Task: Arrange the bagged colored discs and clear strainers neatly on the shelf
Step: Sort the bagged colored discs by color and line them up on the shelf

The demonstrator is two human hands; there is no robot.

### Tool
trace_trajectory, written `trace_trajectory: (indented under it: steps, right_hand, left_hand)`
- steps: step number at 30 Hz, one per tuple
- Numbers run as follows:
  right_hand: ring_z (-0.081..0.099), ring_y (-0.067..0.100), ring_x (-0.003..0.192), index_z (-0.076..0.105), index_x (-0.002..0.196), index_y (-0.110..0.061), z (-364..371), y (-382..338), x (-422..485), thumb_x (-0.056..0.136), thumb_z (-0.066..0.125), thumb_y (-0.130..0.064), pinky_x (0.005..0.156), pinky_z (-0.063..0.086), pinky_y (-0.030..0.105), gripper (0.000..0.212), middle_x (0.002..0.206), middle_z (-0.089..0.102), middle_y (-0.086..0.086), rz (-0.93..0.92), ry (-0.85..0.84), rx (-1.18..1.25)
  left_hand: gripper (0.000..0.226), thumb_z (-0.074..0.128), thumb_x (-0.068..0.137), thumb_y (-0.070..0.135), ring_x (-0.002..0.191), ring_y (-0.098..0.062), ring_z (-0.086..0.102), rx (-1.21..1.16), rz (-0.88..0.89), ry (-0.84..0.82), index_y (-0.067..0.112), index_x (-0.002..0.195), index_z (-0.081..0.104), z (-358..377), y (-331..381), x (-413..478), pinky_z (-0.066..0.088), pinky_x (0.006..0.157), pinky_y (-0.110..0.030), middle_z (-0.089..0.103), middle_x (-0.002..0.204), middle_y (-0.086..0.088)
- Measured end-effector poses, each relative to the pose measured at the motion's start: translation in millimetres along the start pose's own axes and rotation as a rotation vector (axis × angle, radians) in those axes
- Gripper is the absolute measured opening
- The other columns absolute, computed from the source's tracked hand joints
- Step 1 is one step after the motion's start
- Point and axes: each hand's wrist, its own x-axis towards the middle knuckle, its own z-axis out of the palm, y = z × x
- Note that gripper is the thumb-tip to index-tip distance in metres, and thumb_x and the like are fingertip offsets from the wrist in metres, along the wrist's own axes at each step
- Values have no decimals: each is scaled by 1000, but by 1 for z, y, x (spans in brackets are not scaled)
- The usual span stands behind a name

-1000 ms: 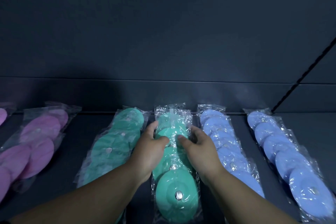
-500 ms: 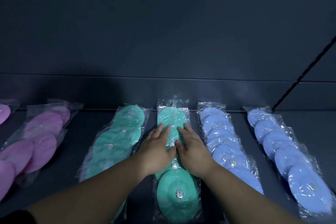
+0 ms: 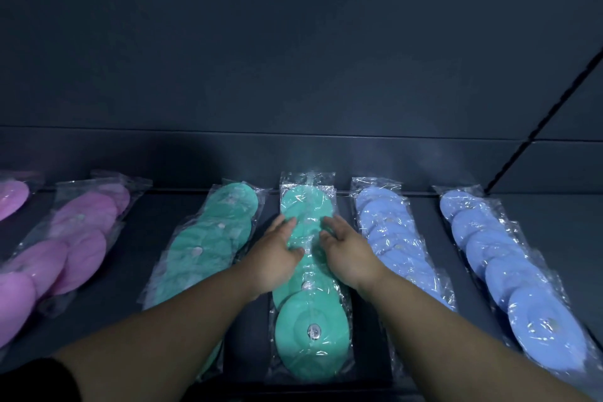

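left grip (image 3: 277, 254) and right grip (image 3: 350, 253) released, fingers resting loosely on clear plastic bag of teal round discs (image 3: 310, 336), which lies flat on dark shelf (image 3: 153, 228) under them. second teal disc bag (image 3: 208, 238) just left of left grip; blue disc bag (image 3: 391, 238) just right of right grip.

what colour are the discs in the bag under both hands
The bagged round discs are teal green; head view.

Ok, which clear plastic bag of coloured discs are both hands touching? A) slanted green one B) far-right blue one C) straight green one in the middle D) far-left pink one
C: the left hand and right hand both lie on the straight clear bag of green discs, beside the slanted green bag.
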Motion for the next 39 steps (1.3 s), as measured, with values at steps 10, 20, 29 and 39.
trace_trajectory:
  steps: [10,20,29,39]
  right_hand:
    - [34,18,140,33,146,-17,17,22,-46,91,42,-24,115,28,35,56,149,41,2,-19,44,-40]
    - [35,26,139,10,152,-29,31,27,-81,73,37,-25,110,36,47,83,154,28,1,39,57,7]
    - [-4,7,147,14,153,-16,19,16,-83,90,50,-7,93,4,2,73,161,-5,0,27,46,-229]
    - [20,15,145,40,144,-20,12,8,-85,91,52,-15,114,12,15,54,157,23,2,-171,49,-428]
  left_hand:
    - [67,46,98,18,118,-11,47,-273,-161,211,27,152,8,29,-5,-54,42,73,-15,29,153,6]
    - [74,48,92,13,97,-24,65,-317,-162,136,35,152,9,46,-12,-73,41,51,-13,51,139,-5]
    - [87,63,91,24,146,-9,11,59,-11,58,21,153,3,30,-11,-79,16,101,-11,-20,158,10]
    - [70,61,92,32,144,-7,17,193,110,69,22,151,24,18,-10,-81,18,111,-18,-3,160,13]
